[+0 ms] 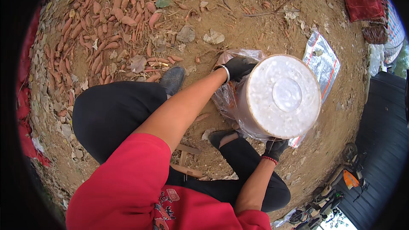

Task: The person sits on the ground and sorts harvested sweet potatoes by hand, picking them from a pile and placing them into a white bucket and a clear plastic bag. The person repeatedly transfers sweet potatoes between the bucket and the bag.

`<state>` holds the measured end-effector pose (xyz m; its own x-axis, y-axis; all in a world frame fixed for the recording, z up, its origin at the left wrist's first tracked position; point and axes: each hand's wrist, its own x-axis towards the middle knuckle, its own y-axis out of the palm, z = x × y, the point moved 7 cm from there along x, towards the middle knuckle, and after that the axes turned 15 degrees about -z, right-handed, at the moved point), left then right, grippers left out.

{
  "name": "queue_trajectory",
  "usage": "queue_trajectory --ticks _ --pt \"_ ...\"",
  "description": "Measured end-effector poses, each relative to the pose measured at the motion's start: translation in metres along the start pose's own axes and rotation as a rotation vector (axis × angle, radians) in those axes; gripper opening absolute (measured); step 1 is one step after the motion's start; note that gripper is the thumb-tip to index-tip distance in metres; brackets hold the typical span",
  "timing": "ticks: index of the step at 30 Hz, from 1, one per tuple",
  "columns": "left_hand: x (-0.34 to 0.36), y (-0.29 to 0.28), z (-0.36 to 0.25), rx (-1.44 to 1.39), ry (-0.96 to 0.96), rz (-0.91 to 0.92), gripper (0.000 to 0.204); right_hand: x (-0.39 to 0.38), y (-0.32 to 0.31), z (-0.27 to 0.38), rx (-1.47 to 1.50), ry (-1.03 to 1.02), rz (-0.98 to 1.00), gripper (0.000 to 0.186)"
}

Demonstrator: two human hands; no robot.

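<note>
My left hand (238,68), in a black glove with a silver bangle at the wrist, grips the far side of a white bucket (282,96) seen bottom-up. My right hand (275,148), also black-gloved with a red bead bracelet, holds the bucket's near edge. The bucket is tipped into a clear plastic bag (228,96) that wraps its hidden mouth. I am squatting on bare dirt in black trousers and a red shirt.
Several orange sweet potatoes (106,21) lie spread over the dirt at upper left among dry leaves. A flat clear bag (323,59) lies beyond the bucket. Red cloth (364,6) sits at upper right. A dark paved strip (383,136) runs along the right.
</note>
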<state>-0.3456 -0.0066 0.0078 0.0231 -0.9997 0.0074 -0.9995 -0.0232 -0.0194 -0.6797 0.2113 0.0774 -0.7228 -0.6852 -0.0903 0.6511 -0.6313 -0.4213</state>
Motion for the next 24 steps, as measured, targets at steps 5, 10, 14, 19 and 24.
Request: queue_trajectory --ticks 5,10,14,19,24 --pt "-0.002 -0.032 0.018 0.259 -0.51 -0.256 0.055 0.007 -0.001 -0.005 -0.033 -0.076 0.063 0.055" --pt "-0.011 -0.019 -0.001 0.133 -0.418 0.05 0.036 0.01 0.012 -0.007 0.191 0.156 0.082 0.056" --pt "-0.024 -0.009 -0.011 0.474 -0.252 0.375 0.035 0.01 0.018 -0.003 0.252 0.218 0.094 0.058" --pt "-0.038 -0.001 -0.011 0.696 -0.269 0.399 0.032 0.007 0.025 0.0 0.327 0.293 0.12 0.059" --pt "-0.009 -0.005 0.007 0.034 -0.157 -0.071 0.011 0.0 0.03 0.003 0.428 0.333 0.119 0.061"
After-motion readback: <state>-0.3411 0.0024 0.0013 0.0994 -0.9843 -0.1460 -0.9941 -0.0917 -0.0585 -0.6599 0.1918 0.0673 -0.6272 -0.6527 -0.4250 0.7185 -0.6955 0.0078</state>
